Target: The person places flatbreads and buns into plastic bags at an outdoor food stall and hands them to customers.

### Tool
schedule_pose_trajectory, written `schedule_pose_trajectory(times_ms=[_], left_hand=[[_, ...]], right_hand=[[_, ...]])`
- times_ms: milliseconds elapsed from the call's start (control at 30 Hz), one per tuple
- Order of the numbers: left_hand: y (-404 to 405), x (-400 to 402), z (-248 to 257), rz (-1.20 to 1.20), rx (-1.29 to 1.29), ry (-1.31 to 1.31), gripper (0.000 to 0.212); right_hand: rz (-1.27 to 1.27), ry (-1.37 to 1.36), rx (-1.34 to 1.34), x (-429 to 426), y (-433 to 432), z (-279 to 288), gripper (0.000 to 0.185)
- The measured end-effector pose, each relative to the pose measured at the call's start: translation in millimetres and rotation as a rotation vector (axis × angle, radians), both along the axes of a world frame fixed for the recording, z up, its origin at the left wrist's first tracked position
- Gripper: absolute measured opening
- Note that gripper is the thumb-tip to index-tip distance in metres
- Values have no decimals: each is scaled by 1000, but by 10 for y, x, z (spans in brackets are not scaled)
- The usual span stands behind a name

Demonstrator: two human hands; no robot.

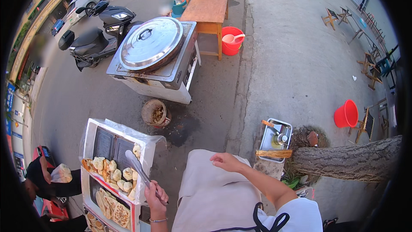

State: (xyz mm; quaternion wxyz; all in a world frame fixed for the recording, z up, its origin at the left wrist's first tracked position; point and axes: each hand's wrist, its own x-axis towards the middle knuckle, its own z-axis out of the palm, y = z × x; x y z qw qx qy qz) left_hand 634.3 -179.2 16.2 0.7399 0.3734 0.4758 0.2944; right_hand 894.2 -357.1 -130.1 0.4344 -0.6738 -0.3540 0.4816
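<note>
Metal food tongs (pixel 140 170) are gripped in my left hand (pixel 155 195), their tips reaching over the white food box (pixel 86 141). Below the tongs lies a row of pale buns (pixel 117 174) mixed with browned fried pieces. In the box's nearer section are browned flatbreads (pixel 112 209). Clear plastic film (pixel 154 140) drapes over the box's edge. My right hand (pixel 227 161) is raised in front of my beige apron (pixel 212 183), holding nothing, with its fingers loosely bent.
Ahead stands a griddle stove (pixel 151 91) under a round metal lid (pixel 153 43), with a waste bucket (pixel 156 113) before it. A steel tray (pixel 268 135) and tree trunk (pixel 347 159) are on the right. At far left, a person's hand (pixel 47 177) holds a bag (pixel 61 174).
</note>
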Motion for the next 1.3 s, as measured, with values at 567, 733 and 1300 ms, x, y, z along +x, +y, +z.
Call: schedule_pose_trajectory(times_ms=[567, 733, 1300], left_hand=[[446, 2868, -1632, -868, -266, 737, 21], [249, 2886, -1946, -782, -317, 786, 20], [-245, 1614, -1017, -377, 0, 549, 25]], right_hand=[[-1097, 466, -327, 481, -1192, -2362, 19], [-1126, 584, -309, 403, -1311, -2793, 18], [-629, 218, -318, 783, -1451, -2016, 20]])
